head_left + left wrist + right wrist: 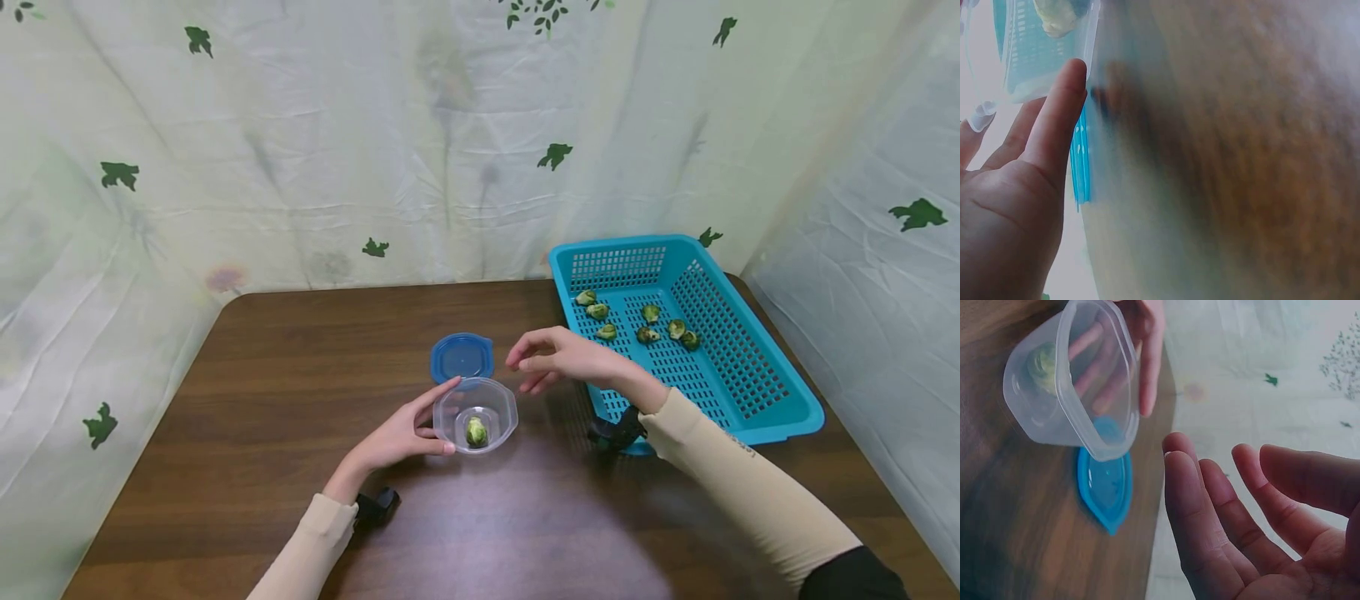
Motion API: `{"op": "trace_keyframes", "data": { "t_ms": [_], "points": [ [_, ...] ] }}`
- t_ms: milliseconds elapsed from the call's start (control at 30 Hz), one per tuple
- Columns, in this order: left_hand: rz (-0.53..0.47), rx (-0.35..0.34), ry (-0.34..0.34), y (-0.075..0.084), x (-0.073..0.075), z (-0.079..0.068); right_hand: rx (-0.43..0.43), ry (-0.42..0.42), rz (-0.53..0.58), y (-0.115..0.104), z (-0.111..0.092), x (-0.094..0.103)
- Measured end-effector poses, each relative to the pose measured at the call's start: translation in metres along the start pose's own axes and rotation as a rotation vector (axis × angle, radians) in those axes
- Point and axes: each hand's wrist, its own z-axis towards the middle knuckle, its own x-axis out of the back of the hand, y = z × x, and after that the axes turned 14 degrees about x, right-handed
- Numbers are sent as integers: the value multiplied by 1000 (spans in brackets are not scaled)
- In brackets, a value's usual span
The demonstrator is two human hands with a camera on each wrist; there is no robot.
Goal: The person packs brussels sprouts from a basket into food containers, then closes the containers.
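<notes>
My left hand [397,433] holds a clear plastic container [501,407] from its left side, the thumb at the near side and the fingers round the far side. One Brussels sprout [476,432] lies inside it; through the wall it also shows in the right wrist view. A blue lid [462,357] lies flat on the table just behind the container. My right hand [573,358] hovers between container and basket, fingers loosely bent, and the right wrist view shows nothing held in it.
A turquoise perforated basket [776,404] stands at the right of the brown table [315,375]. Several Brussels sprouts [651,313] are scattered toward its far left part. A leaf-patterned curtain [322,150] hangs behind the table and along its sides.
</notes>
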Motion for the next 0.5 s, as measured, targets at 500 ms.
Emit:
{"op": "trace_keyframes", "data": {
  "t_ms": [500],
  "points": [
    [-18,5,-9,0,-1,-1,32,110,-56,-3,-21,37]
  ]
}}
